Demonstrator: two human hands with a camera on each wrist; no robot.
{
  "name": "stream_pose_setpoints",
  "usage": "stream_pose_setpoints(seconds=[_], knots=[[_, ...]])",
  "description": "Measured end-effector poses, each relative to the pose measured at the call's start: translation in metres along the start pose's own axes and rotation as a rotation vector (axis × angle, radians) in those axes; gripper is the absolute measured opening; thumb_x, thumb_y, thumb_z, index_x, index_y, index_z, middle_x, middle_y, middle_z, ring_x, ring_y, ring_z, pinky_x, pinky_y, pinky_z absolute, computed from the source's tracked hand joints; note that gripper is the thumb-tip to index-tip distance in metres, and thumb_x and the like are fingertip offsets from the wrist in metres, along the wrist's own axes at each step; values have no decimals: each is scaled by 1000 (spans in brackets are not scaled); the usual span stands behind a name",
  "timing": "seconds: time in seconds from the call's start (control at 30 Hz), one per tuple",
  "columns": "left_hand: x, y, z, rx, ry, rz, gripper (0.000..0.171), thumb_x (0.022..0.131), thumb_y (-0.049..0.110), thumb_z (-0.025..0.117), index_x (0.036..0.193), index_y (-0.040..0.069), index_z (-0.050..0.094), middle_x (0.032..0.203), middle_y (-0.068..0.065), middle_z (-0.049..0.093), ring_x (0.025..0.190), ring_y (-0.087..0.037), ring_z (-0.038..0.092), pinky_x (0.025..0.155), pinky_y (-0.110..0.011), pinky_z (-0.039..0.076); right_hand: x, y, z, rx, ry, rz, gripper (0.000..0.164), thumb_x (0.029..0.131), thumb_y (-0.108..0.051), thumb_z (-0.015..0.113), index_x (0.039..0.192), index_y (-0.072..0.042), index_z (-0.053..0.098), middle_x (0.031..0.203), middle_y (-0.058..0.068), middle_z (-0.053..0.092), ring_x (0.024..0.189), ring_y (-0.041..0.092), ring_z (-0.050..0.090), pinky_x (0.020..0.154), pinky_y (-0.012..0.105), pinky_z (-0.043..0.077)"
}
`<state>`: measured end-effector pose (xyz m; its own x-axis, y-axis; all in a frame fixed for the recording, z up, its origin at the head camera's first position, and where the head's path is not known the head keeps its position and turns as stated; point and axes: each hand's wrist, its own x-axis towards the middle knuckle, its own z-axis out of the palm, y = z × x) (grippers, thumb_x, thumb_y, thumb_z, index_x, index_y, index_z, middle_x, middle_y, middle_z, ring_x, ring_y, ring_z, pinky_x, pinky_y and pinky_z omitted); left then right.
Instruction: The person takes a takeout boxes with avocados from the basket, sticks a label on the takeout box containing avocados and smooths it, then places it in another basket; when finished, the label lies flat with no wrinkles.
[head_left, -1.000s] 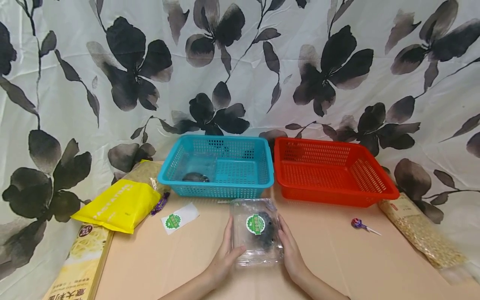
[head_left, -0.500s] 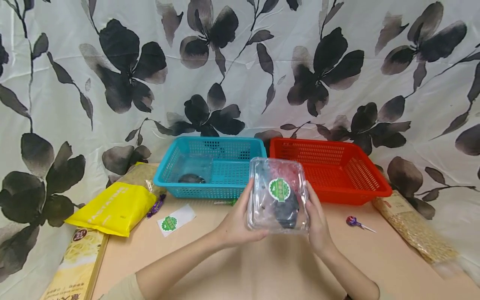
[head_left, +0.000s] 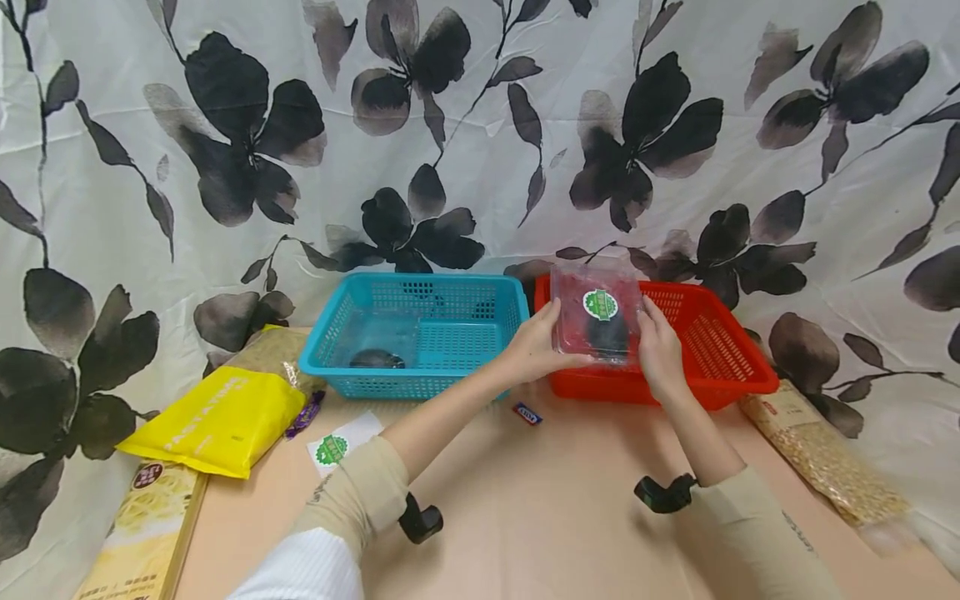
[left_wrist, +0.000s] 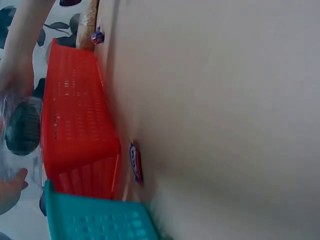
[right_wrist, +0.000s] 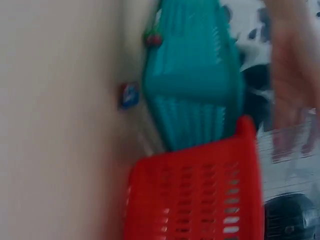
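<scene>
Both hands hold a clear plastic box (head_left: 576, 293) with a green round label (head_left: 601, 305) on its lid. Through the plastic shows a dark oval item (left_wrist: 23, 129). My left hand (head_left: 536, 345) grips the box's left side, thumb along the near edge. On the other side, my right hand (head_left: 662, 348) holds it with fingers at the right wall. In the head view the box overlaps the left part of the red basket (head_left: 720, 392); the left wrist view puts it above that basket's rim.
A teal basket (head_left: 423, 387), holding another clear box with a dark item (head_left: 377, 358), stands to the left. A small wrapped candy (head_left: 527, 413) lies in front. Left are a yellow bag (head_left: 225, 417) and a pasta box (head_left: 142, 533); right is a grain bag (head_left: 821, 454).
Both hands have lifted the clear box from the near middle of the table, moving it forward and right to over the red basket. The small wrapped candy has come into view.
</scene>
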<state>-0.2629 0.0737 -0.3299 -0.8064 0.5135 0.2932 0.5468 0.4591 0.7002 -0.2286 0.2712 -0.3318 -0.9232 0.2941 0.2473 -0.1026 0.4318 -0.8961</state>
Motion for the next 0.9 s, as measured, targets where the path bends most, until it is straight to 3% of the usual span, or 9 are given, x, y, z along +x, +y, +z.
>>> stream_pose_setpoints(seconds=[0.07,0.17,0.3,0.43,0.53,0.67,0.77,0.83,0.9], knots=[[11,-1,7,45,3,-2,97,70,42,70,142,5,17,145,-10,24,128,-24,31,92,-35,42,12,7,1,-93,33,12,54,94,-41,25,141,-15,24,143,10,29,127,30,31,104,47,22],[23,-5,17,50,8,-7,91,70,40,71,138,2,25,136,-12,37,120,-23,42,88,-32,45,24,16,3,-159,46,23,54,94,-41,26,141,-13,25,142,11,30,128,31,29,105,48,20],[29,-12,27,3,-14,-63,92,70,38,72,138,3,21,122,-7,50,105,-17,51,80,-26,49,34,27,4,-208,-34,81,56,94,-39,27,141,-8,21,142,16,28,127,35,29,104,51,21],[32,-11,33,59,-49,-136,94,74,38,69,142,3,13,135,-9,40,118,-20,44,89,-31,45,41,37,4,-249,-157,144,58,94,-34,30,140,-2,20,138,22,32,119,36,35,101,50,27],[35,-5,38,242,-102,-161,87,77,40,64,140,1,20,139,-14,35,124,-23,39,93,-33,41,46,42,3,-271,-257,177,57,93,-32,32,137,2,25,132,24,37,111,35,39,99,49,32],[39,7,49,575,-235,-172,75,83,46,52,136,-2,29,135,-15,40,120,-24,43,95,-31,39,51,46,2,-282,-380,232,53,93,-31,34,131,6,34,124,24,43,102,32,43,89,40,42],[43,14,56,798,-359,-152,54,89,42,46,126,4,48,125,-11,50,107,-22,51,92,-29,41,53,48,2,-292,-437,247,49,92,-30,38,126,6,39,117,22,47,96,30,44,78,32,46],[44,16,59,874,-402,-153,41,89,37,46,116,8,58,118,-9,54,104,-22,50,92,-33,40,55,49,2,-306,-466,239,47,90,-29,41,122,6,43,110,21,49,92,29,45,72,28,46],[44,16,61,883,-419,-189,34,87,33,50,111,12,61,119,-9,52,108,-24,46,93,-36,38,57,49,3,-325,-491,222,46,90,-28,43,121,5,44,106,20,50,91,29,45,70,29,45]])
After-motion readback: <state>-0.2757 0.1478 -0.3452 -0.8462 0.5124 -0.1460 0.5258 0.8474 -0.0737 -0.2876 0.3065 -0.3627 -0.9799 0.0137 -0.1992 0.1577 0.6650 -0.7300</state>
